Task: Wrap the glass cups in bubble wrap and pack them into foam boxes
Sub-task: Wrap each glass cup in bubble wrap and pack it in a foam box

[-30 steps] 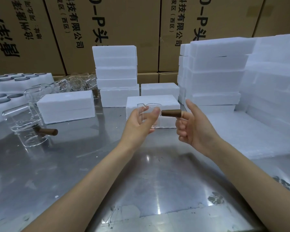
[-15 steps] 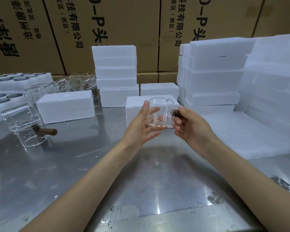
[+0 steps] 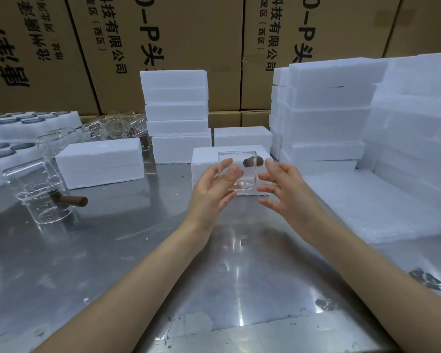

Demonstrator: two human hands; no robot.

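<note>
**Cup upright between both hands, wrap sheets off to the right**

While the clear straight-walled glass cup with the short brown wooden handle (image 3: 237, 171) sits upright between the two hands, its long axis runs vertical, rim up, base down, raised above the worktop and in front of a foam block. The stub handle points away and a little right, toward the right hand.

Left hand (image 3: 215, 188): fingers spread, tips lying on the cup's near-left wall, a loose, mostly straight-fingered grip. Right hand (image 3: 285, 184): fingers spread and relaxed, just beside the cup's right side; can't tell if any tip touches the glass. My read: the left is carrying most of the cup and the right is nearest the handle.

The white closed foam box (image 3: 229, 155) is directly behind the cup. The flat stack of white wrap sheets (image 3: 382, 207) lies to the right on the shiny steel worktop (image 3: 138, 263), near the right hand, so the next move probably goes rightward; whether those sheets are bubble wrap I can't confirm.

Room: bare steel in front of and below the hands. Tall piles of white foam boxes (image 3: 326, 110) wall off the far right, and a shorter stack stands behind centre. Loose glass cups with wooden handles (image 3: 46, 197) are well apart on the left, so avoid swinging that way.
</note>
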